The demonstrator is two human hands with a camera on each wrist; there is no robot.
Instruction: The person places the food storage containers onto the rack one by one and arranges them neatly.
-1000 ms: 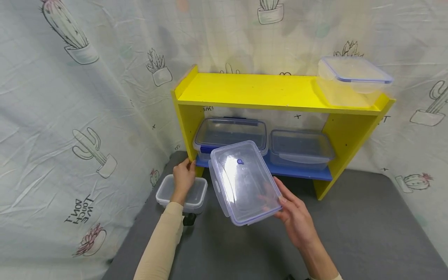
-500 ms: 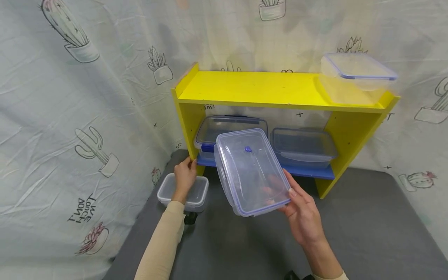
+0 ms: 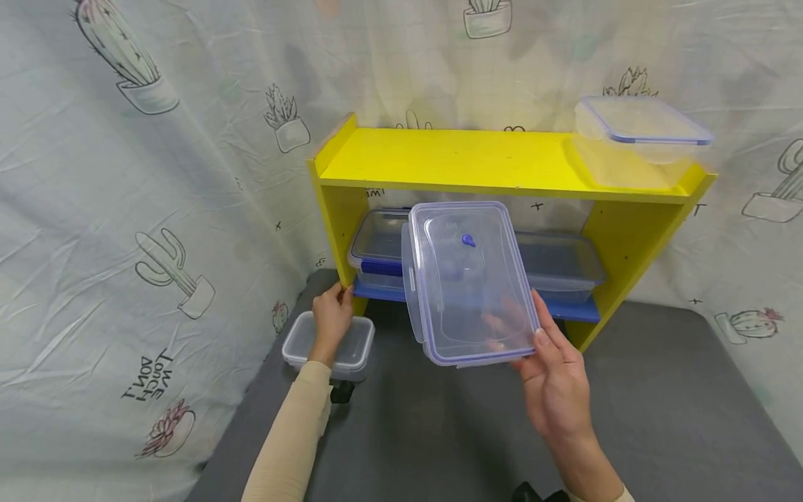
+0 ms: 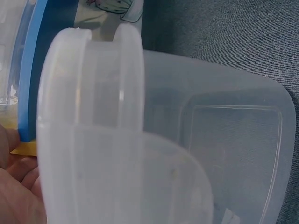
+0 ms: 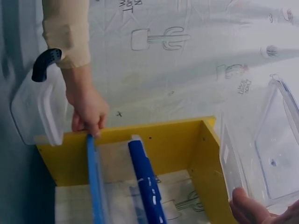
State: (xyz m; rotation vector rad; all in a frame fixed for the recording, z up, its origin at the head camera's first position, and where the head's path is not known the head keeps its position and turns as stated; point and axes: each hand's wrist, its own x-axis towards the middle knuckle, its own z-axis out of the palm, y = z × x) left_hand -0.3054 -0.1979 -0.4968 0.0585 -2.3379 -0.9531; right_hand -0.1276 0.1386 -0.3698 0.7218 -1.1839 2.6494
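My right hand holds a clear plastic lid by its lower right corner, thumb on top and fingers showing through from beneath. The lid has a bluish seal and a small blue vent knob; a side flap hangs at its left. It is tilted up in front of the yellow shelf. My left hand grips the shelf's left side where the blue board meets it. Below that forearm sits a small lidded container, large in the left wrist view, where only part of the hand shows.
On the blue board stand a container with blue clips and a clear container, both partly behind the lid. A large clear box stands on the shelf's top right. Cactus-print cloth hangs behind and left of the grey table.
My right hand has raised the lid and moved it rightward, turning it more upright, so it now overlaps both containers on the blue board. My left hand has kept its grip on the shelf.
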